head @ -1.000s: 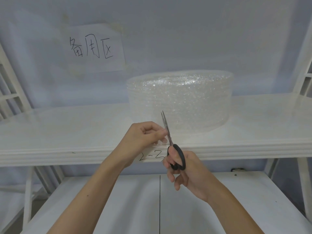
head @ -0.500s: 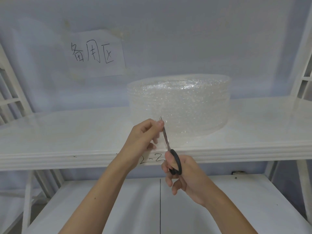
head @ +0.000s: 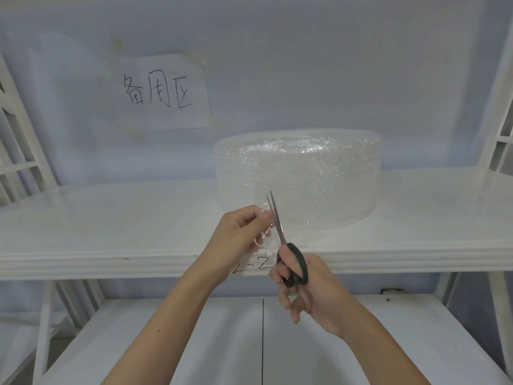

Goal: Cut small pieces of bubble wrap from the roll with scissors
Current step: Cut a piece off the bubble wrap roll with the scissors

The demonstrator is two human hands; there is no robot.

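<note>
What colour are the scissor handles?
Black, on the scissors in the right hand; blades are bare metal. Head view, the only one.

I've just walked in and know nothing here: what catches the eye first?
At centre, a right hand works black-handled scissors, blades slightly parted, beside the left hand pinching clear film. Behind them a big bubble wrap roll sits on the white shelf; a handwritten paper sign hangs upper left.
</note>
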